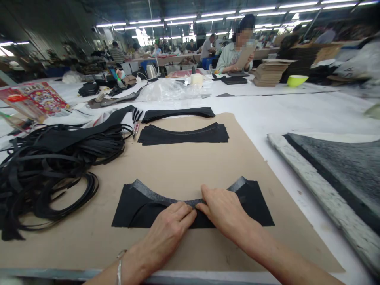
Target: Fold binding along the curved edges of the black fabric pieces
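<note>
A black fabric piece (pixel 121 209) with a curved upper edge lies flat in front of me. A grey, slightly shiny strip (pixel 154 194) shows along that curve. At the middle of the curve, my left hand (pixel 173 221) presses its closed fingers on the fabric. Close beside it, my right hand (pixel 224 206) has its thumb and fingers together on the curved edge, which they partly hide. Farther back lie a stack of similar curved black pieces (pixel 184 136) and a narrower black stack (pixel 178 113).
Brown paper (pixel 178 162) covers the table here. Black strips (pixel 68 150) are heaped at left; a thick grey slab of layered material (pixel 335 170) lies at right. Across the table, a person (pixel 231 55) holds a brown sheet near stacked cardboard pieces (pixel 271 72) and a green bowl (pixel 297 80).
</note>
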Available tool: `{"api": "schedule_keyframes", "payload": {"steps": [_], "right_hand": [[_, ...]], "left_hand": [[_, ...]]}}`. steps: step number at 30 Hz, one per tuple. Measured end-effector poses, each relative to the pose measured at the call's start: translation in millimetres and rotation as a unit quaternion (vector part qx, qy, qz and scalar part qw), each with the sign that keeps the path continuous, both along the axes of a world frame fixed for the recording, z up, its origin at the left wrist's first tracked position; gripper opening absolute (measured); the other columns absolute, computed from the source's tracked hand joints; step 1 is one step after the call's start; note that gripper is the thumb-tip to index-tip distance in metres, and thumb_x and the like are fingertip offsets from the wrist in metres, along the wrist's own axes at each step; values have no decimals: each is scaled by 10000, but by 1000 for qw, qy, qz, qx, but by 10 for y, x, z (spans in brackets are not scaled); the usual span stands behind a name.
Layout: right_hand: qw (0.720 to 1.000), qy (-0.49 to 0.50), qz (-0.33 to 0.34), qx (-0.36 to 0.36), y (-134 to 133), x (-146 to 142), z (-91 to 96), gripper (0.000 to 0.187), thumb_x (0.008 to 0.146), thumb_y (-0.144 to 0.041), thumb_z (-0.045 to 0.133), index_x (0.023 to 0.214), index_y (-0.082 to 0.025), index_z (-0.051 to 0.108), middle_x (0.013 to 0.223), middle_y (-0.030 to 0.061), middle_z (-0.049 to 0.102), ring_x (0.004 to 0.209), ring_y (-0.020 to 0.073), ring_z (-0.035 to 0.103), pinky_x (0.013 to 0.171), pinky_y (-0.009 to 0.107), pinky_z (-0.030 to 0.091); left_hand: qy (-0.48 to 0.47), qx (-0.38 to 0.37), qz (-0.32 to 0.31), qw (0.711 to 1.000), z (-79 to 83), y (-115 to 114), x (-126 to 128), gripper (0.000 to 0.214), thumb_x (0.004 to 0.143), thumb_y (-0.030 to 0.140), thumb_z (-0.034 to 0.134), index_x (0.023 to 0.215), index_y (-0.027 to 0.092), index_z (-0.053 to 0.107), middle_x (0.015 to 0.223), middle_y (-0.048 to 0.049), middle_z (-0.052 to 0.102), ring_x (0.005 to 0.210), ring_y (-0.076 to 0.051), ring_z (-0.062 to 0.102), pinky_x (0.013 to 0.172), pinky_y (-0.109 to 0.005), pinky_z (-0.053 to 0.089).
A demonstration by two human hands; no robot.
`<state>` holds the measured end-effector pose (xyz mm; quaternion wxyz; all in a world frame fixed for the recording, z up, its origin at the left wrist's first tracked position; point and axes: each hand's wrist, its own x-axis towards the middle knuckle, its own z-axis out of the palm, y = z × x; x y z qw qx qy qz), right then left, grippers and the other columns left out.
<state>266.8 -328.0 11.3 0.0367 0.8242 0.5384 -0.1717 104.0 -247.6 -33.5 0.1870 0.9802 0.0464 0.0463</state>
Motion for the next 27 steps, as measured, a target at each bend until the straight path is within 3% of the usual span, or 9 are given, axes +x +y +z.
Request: {"api": "schedule_keyframes", "payload": {"steps": [5, 10, 15, 27], "right_hand": [[999, 38, 7, -2, -107, 346, 117, 220, 848, -407, 605, 828, -191, 641, 793, 80, 707, 789, 244, 668, 625, 282, 381], [997, 76, 11, -5, -218, 695, 108, 139, 819, -325, 584, 734, -226, 631, 737, 6, 688, 707, 179, 618, 555, 254, 286], [997, 78, 8, 4, -220, 704, 36, 119, 806, -263, 569, 709, -217, 619, 702, 2, 675, 688, 176, 609, 559, 259, 263], [998, 57, 19, 5, -213, 666, -19, 148, 837, -243, 554, 711, -206, 623, 708, 17, 690, 739, 206, 648, 697, 299, 328]], "left_hand": [[0, 5, 38, 999, -71, -35, -12, 559, 824, -38, 342, 1333, 157, 468, 1101, -71, 594, 1000, -195, 521, 926, -330, 478], [23, 54, 33, 998, -116, -90, 10, 620, 818, -48, 354, 1387, 190, 419, 1111, -64, 582, 990, -202, 517, 897, -334, 492], [43, 105, 33, 993, -121, -134, 45, 627, 831, -31, 396, 1412, 207, 392, 1072, -66, 584, 969, -211, 527, 882, -350, 498], [83, 146, 33, 985, -59, -144, 120, 582, 880, 42, 450, 1424, 239, 388, 1066, -65, 594, 951, -208, 539, 869, -346, 499]]}}
